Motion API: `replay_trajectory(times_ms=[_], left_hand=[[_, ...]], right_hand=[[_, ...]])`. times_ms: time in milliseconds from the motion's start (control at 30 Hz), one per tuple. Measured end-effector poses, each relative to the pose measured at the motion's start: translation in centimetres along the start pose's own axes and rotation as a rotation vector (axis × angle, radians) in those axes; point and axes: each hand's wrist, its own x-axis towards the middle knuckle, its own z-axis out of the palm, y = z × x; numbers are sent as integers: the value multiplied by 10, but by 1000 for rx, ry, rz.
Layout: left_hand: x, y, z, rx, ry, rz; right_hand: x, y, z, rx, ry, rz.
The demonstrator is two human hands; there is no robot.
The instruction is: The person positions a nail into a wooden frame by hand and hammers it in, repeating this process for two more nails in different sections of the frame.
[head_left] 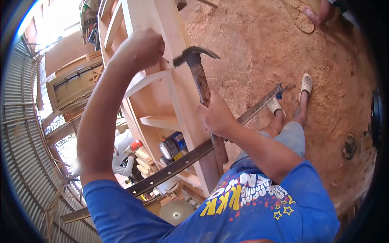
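Observation:
My right hand (219, 115) is wrapped around the wooden handle of a claw hammer (198, 73). The hammer's striking face is close to my left hand (146, 49), which is closed in a pinch at the wooden frame (178, 87). A small thin nail (165, 60) shows at the left fingertips, partly hidden by them. Under that hand a pale wooden crosspiece (148, 79) meets the frame's long side. A long metal bar clamp (178, 167) runs across the frame below my right hand.
A round-faced work lamp (166, 150) sits within the frame. Beyond it are a circular saw blade (176, 212), stacked wood pieces (144, 162) and a person in grey (123, 150). Another person's foot (311, 16) is at the upper right. Sawdust covers the floor (251, 52).

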Motion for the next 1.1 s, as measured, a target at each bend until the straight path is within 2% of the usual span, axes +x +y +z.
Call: replay_trajectory(times_ms=[67, 100, 200, 233, 300, 367, 467, 500, 533, 567, 633, 667, 700, 767, 833, 933, 1000, 1100], left_hand=[[-6, -6, 6, -8, 82, 39], [-9, -10, 6, -11, 133, 60], [-23, -18, -3, -419, 385, -45], [-28, -19, -4, -479, 535, -49], [-35, -25, -3, -591, 832, -61], [-17, -35, 33, -540, 919, -196], [7, -10, 65, -574, 906, -389], [12, -1, 65, -603, 906, -465], [14, 5, 63, -600, 934, -519], [17, 11, 61, -603, 952, -571], [18, 8, 63, -716, 1026, -555], [17, 11, 62, -696, 1013, -566], [16, 13, 59, -673, 999, -578], [14, 12, 49, -624, 965, -601], [15, 13, 45, -579, 911, -613], [25, 2, 33, -614, 994, -637], [31, -5, 29, -661, 1029, -675], [39, -9, 31, -638, 962, -724]], right_hand=[[-15, -25, -14, 198, -17, 211], [-15, -23, -22, 161, 61, 152], [-7, -2, -73, -11, 292, -13], [-6, 6, -97, -100, 364, -58], [-17, 2, -144, -195, 426, 33], [-41, -7, -191, -244, 414, 247], [-75, 36, -290, -732, 536, 300], [-89, 46, -324, -922, 476, 261], [-107, 52, -352, -1043, 469, 331], [-128, 55, -380, -1141, 441, 493], [-172, 66, -428, -1297, 276, 796], [-196, 83, -452, -1325, 172, 726], [-216, 116, -482, -1484, 108, 773], [-262, 216, -566, -1304, 90, 984], [-295, 136, -532, -1006, 177, 1205], [-326, 129, -556, -1393, 71, 822], [-322, 112, -569, -1094, 237, 908], [-296, 73, -582, -1056, 320, 901]])
